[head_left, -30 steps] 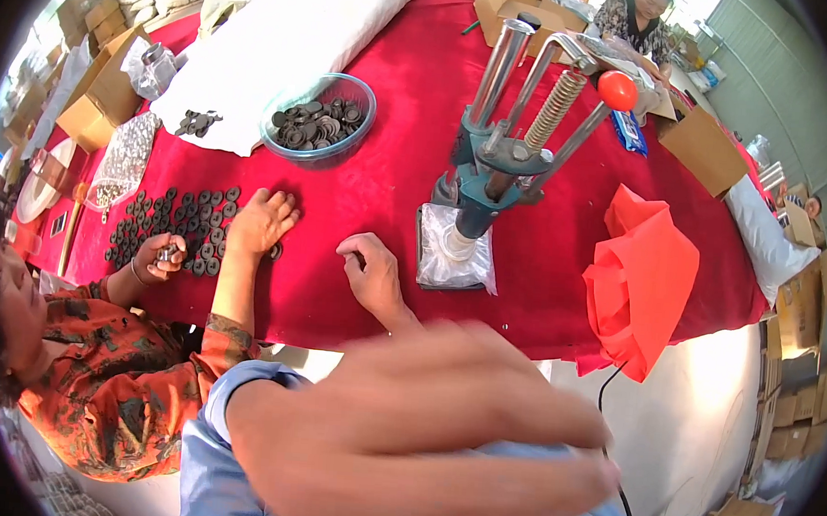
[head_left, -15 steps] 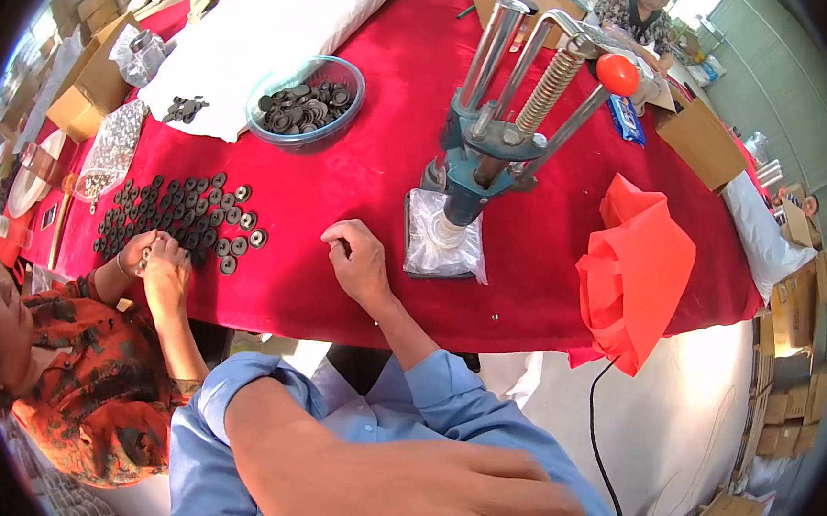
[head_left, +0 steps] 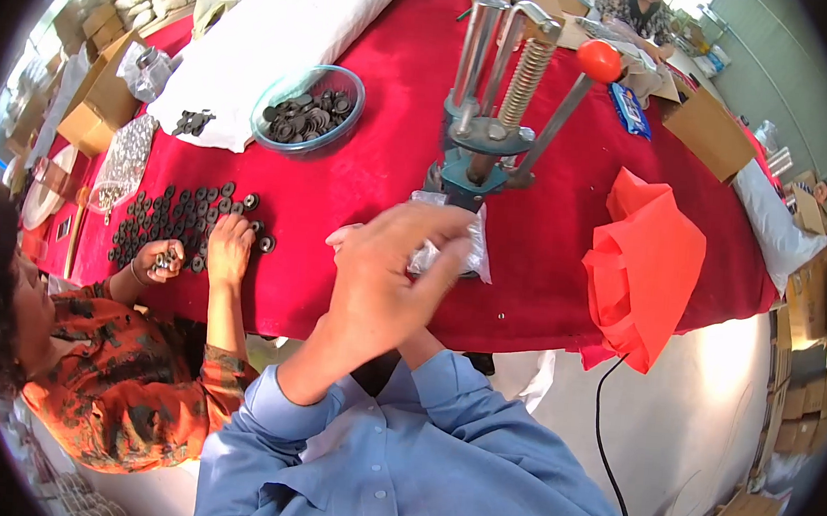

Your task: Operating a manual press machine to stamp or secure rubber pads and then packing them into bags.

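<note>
My left hand [head_left: 383, 280] is raised in front of the hand press [head_left: 483, 148], its curved fingers and thumb apart, slightly blurred, with nothing visible in them. Behind it is my right hand [head_left: 338, 238], of which only fingertips show, near the tabletop left of the press base; the rest is hidden. The press has a coil spring and a lever with a red ball knob [head_left: 600, 61]. Clear plastic [head_left: 476, 248] covers its base, partly hidden by my left hand. Black round discs [head_left: 187, 209] with metal centres lie in rows to the left.
At left, a co-worker's hand [head_left: 160, 260] holds small shiny parts, the other [head_left: 230, 250] reaches the discs. A clear bowl [head_left: 354, 124] of black discs, a white sack [head_left: 255, 55] and red fabric [head_left: 643, 264] rest on the red tablecloth [head_left: 396, 94]. A black cable [head_left: 598, 424] hangs at right.
My left hand has swung up from low in front of my body to before the press, covering most of my right hand. The co-worker's hand has moved right among the discs.
</note>
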A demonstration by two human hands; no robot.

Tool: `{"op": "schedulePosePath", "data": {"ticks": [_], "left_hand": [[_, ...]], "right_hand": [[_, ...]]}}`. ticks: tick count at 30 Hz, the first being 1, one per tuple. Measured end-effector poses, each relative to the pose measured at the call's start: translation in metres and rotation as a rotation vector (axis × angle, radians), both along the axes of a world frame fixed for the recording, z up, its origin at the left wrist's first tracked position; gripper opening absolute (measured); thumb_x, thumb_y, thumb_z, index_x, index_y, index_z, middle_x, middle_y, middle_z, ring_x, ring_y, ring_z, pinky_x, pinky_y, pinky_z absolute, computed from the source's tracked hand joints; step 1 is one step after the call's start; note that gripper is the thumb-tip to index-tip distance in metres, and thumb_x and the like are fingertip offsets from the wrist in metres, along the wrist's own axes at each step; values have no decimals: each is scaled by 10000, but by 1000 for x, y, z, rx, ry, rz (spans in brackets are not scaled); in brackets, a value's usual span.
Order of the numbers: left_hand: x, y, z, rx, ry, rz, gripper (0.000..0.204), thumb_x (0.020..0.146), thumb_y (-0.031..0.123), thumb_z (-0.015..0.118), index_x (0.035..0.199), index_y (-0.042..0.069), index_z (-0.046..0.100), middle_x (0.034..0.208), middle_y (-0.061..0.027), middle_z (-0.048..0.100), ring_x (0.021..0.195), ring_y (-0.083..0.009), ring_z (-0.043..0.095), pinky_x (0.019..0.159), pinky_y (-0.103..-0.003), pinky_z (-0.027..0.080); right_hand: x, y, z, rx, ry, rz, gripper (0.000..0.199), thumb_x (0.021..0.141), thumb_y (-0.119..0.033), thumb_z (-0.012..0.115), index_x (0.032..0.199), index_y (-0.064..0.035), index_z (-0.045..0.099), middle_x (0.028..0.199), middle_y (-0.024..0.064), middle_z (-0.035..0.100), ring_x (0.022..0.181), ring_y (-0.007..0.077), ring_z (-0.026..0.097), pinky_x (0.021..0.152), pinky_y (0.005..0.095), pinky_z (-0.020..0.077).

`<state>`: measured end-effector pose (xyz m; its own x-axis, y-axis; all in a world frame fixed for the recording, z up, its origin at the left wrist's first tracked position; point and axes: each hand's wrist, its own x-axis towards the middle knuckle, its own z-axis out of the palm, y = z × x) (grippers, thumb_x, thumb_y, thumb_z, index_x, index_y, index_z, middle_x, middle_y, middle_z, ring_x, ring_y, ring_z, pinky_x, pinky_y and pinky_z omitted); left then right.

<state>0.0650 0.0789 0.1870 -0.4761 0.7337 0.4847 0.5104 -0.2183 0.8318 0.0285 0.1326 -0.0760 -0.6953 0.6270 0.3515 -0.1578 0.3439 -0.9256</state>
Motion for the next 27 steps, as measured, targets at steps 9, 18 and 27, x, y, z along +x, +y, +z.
{"op": "schedulePosePath", "data": {"ticks": [9, 18, 27], "left_hand": [[-5, 38, 23, 163, 891, 386, 446, 771, 111, 750, 1210, 77, 681, 1361, -94, 594, 1290, -283, 531, 1053, -498, 349], [-4, 78, -3, 45, 1357, 589, 408, 848, 174, 633, 1242, 77, 671, 1441, -44, 539, 1397, -250, 444, 1066, -603, 236], [-7, 91, -21, 195, 1228, 691, 313, 832, 196, 656, 1119, 82, 703, 1356, -27, 516, 1273, -219, 442, 976, -463, 314]], "right_hand": [[-7, 8, 6, 78, 72, 6, 133, 923, 1, 605, 1041, -42, 649, 975, 81, 659, 813, 167, 629, 732, 306, 523], [8, 1, 51, 13, -26, 156, 115, 931, -36, 623, 1041, -30, 654, 986, 87, 666, 883, 196, 652, 807, 343, 534], [7, -6, 64, 83, 15, 97, 123, 899, -3, 624, 1018, -34, 634, 912, 104, 638, 800, 207, 623, 729, 341, 510]]}}
